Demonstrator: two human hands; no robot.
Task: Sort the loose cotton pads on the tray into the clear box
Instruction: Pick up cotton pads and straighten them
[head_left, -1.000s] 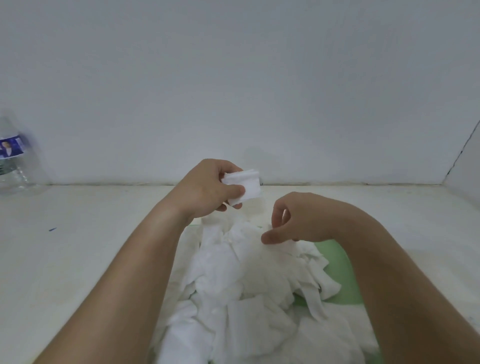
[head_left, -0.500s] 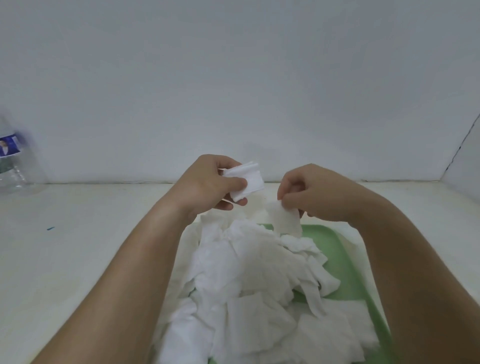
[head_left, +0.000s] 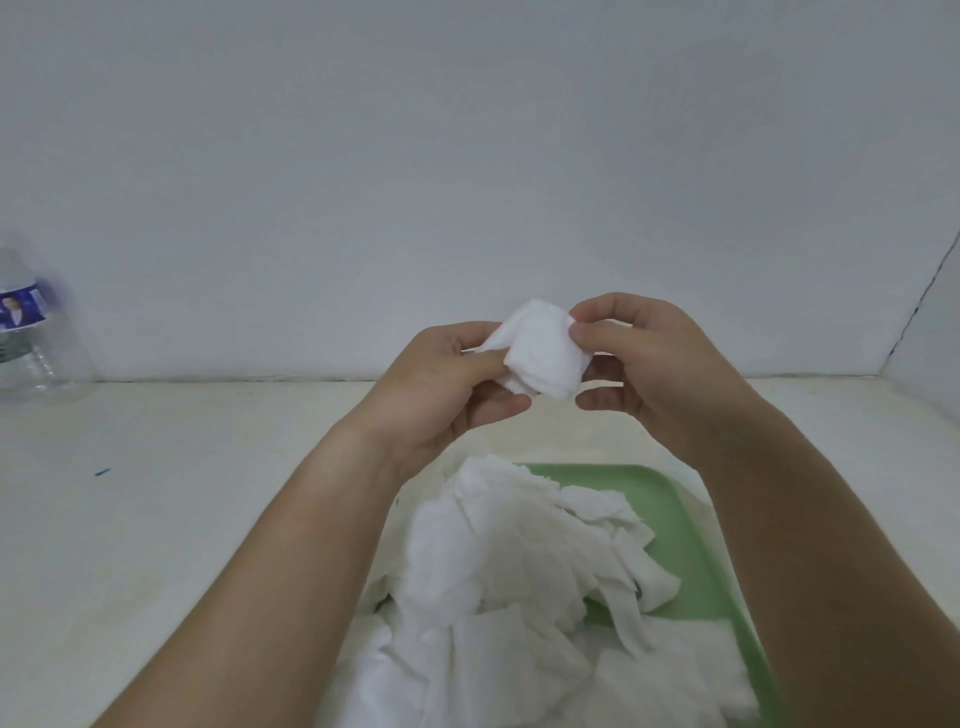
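A clear plastic water bottle (head_left: 26, 332) stands at the bench (head_left: 156, 519) far-left edge, against the wall (head_left: 467, 156). A small blue mark (head_left: 102, 472) lies on the bench surface.

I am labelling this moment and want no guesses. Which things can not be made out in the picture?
Head view only.
- Clear box: nowhere in the frame.
- Held cotton pads: their number; the left hand and right hand pinch them, white layers merge.
- Green tray: left side under the pad pile, near end cut by the bottom edge.
- Water bottle: cut by the left edge, label blurred.
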